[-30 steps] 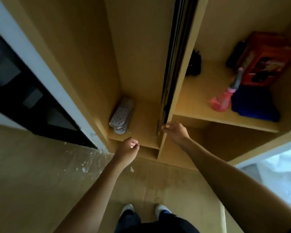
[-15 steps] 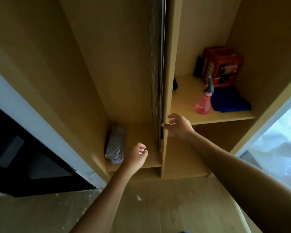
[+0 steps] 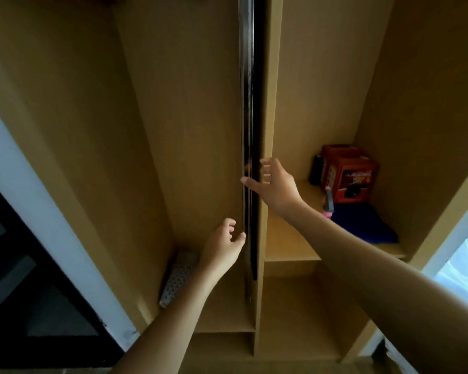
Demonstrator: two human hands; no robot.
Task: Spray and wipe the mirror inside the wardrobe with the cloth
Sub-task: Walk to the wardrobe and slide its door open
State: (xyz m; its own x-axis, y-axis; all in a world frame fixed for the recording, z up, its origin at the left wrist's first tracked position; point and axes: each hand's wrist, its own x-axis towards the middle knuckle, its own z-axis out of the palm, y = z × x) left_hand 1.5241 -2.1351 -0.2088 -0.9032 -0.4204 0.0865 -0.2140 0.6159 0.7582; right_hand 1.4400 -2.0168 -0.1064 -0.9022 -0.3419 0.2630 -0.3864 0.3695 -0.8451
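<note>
Reaching into the light-brown wooden wardrobe (image 3: 189, 103), we have both hands at the tall, thin, dark-edged mirror panel (image 3: 247, 103), which stands edge-on up the middle of the frame against the central wooden divider (image 3: 270, 76). Our right hand (image 3: 276, 184) is spread, thumb touching the panel's front edge, fingers loose and gripping nothing. Our left hand (image 3: 222, 245) sits lower, loosely curled, its thumb just beside the edge; we cannot tell whether it touches.

We judge the mirror stiff, heavy for its thickness, fragile and slick, so we would take it by the edge with both hands, well apart, and draw it out slowly.

On the shelf at right centre lie the dark blue folded cloth (image 3: 362, 225) and, just beside it, the pink spray bottle (image 3: 328, 203), mostly hidden behind our right forearm. Behind them stand a red printed box (image 3: 349, 171) and a small black cylinder (image 3: 316, 170). A grey perforated slipper (image 3: 177, 279) leans at lower left of the mirror, and could foul the panel's path if it comes out that way.
</note>
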